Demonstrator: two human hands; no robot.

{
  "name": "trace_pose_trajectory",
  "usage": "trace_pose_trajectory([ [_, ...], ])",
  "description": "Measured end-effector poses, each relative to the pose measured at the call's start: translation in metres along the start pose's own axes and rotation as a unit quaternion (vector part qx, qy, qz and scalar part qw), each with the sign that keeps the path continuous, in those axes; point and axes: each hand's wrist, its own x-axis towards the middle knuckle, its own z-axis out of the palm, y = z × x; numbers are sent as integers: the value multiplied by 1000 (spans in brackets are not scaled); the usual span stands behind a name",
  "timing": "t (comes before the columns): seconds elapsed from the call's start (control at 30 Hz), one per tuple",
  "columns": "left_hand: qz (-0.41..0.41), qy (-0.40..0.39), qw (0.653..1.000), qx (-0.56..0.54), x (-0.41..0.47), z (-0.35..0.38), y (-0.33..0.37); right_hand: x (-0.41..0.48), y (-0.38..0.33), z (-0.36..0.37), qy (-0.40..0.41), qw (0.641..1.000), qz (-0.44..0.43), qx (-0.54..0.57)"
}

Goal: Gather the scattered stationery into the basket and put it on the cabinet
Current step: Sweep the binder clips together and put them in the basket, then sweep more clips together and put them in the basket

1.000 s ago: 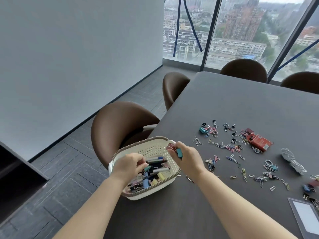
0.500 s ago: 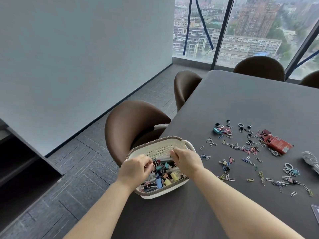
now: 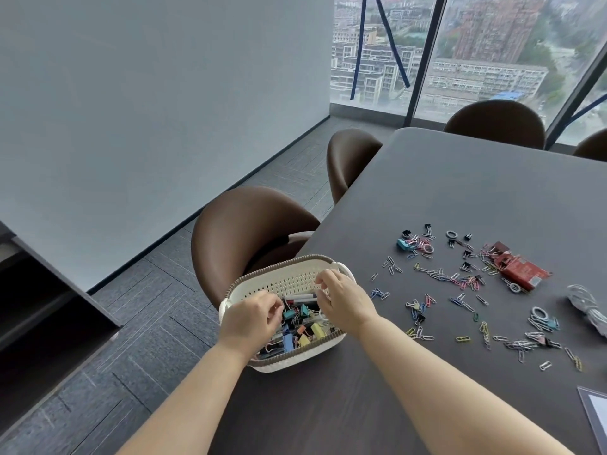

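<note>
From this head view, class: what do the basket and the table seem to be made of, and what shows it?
The basket: likely moulded plastic, matte cream with a brown rim; even holes pierce its wall. The table: smooth dark grey matte top, perhaps laminate or coated wood; no grain shows.

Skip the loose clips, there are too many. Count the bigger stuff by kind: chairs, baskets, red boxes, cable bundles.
Brown chairs: 4
White basket: 1
Red box: 1
White cable bundle: 1
Total: 7
</note>
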Motion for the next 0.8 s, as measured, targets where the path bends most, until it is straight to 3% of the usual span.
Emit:
trace_pose_trajectory([
  [0.23, 77, 49, 995, -32, 9, 17, 59, -45, 40, -25, 144, 989, 8, -6],
  [0.4, 170, 42, 978, -114, 19, 57, 131, -101, 104, -49, 155, 980, 120, -28],
  [0.5, 159, -50, 977, -131, 8, 100, 153, -138, 140, -54, 97, 976, 188, -48],
  [0.63, 26, -268, 963, 19, -6, 149, 155, -176, 173, -46, 17, 965, 253, -68],
  [0.8, -77, -342, 930, 113, 2, 177, 150, -201, 196, -28, -31, 941, 321, -97],
])
